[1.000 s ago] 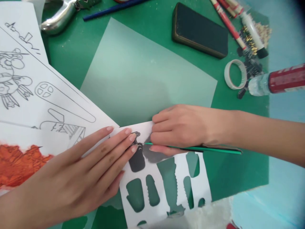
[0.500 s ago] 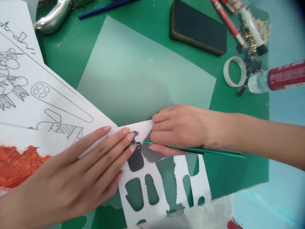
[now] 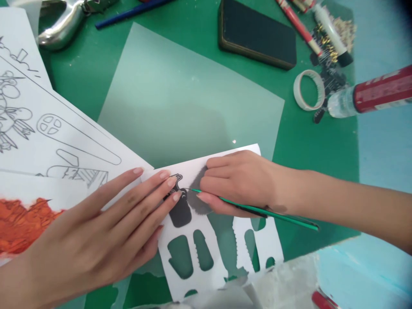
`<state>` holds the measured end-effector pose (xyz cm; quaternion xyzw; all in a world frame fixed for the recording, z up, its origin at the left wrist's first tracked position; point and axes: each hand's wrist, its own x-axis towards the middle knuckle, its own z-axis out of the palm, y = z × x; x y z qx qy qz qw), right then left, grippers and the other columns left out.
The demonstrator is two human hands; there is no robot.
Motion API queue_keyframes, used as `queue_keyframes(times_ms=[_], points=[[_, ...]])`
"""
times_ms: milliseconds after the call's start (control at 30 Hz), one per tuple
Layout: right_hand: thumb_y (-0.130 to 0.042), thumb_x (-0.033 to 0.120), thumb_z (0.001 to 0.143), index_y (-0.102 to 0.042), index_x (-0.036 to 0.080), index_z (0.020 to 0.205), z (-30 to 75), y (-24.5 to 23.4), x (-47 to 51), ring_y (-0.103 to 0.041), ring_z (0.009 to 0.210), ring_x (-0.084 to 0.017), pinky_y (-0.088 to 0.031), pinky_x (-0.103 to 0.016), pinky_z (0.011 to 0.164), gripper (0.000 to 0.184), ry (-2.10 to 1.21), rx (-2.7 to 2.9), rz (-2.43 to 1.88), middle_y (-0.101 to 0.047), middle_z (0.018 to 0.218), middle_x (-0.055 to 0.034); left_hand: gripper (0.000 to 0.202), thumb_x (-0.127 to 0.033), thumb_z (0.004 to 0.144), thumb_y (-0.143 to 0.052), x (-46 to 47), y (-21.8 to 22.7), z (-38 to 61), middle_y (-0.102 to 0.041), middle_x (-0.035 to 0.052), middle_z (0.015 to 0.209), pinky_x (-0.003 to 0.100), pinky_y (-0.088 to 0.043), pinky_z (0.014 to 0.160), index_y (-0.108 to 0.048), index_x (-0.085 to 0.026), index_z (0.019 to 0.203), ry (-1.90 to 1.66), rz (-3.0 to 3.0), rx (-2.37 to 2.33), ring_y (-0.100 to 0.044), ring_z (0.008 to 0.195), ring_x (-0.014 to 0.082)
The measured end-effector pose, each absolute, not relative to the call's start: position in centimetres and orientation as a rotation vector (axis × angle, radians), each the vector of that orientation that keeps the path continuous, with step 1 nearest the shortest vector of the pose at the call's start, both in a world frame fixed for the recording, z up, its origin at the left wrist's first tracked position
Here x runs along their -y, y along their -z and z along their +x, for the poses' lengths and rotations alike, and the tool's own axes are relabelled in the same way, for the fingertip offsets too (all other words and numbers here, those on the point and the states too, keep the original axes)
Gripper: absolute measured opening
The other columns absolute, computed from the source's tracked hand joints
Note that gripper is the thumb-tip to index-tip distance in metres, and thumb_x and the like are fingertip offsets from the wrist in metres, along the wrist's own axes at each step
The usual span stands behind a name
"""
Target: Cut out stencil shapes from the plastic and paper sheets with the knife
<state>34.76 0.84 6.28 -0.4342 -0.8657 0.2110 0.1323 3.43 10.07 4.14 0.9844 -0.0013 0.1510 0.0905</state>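
Rested the left hand (image 3: 112,227) palm down on the white paper (image 3: 189,172), with fingers straight and close together, grasping nothing. Covered part of a dark printed figure (image 3: 180,213) with the fingertips. Gripped a slim green tool (image 3: 273,214) in the right hand (image 3: 238,182), with fingers curled around the shaft and the tail end slanting out below the wrist. Aimed the fine tip at the figure's edge, just beside the left fingertips; could not confirm contact at this size.

Located the paper under and between both hands, partly over a frosted sheet (image 3: 180,86) on the green table (image 3: 322,171). Contained several cut-out holes in the lower part, and a grey patch (image 3: 198,201) next to the figure.

Sited well apart from the work: a black box (image 3: 257,34), and a roll of tape (image 3: 298,95) near a red-labelled bottle (image 3: 383,92).

Judged the step in hand to be outline work on the figure, probably cutting; could not tell the type of tip. Judged the next move to call for steady left pressure, a short controlled stroke along the edge, and fingertips clear of the tip's path.
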Motion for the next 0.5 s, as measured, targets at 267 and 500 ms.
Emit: queue_keyframes(times_ms=[267, 500], points=[[-0.039, 0.028, 0.127, -0.055, 0.026, 0.082, 33.2, -5.8, 1.1, -0.048, 0.066, -0.020, -0.031, -0.039, 0.061, 0.049, -0.392, 2.403, -1.404, -0.055, 0.066, 0.0028, 0.054, -0.026, 0.115, -0.064, -9.9, -4.1, 3.5, -0.069, 0.0232, 0.169, 0.053, -0.023, 0.157, -0.068, -0.001, 0.163, -0.439, 2.948, -0.009, -0.068, 0.161, 0.0357], [-0.046, 0.024, 0.124, -0.059, 0.023, 0.081, 32.0, -6.4, 2.2, -0.047, 0.067, -0.019, -0.035, -0.036, 0.060, 0.045, -0.408, 2.352, -1.496, -0.059, 0.067, 0.0024, 0.054, -0.024, 0.115, -0.063, -10.2, -4.3, 3.5, -0.070, 0.0249, 0.166, 0.054, -0.021, 0.158, -0.067, 0.003, 0.161, -0.444, 2.954, 0.035, -0.077, 0.149, 0.0367]])
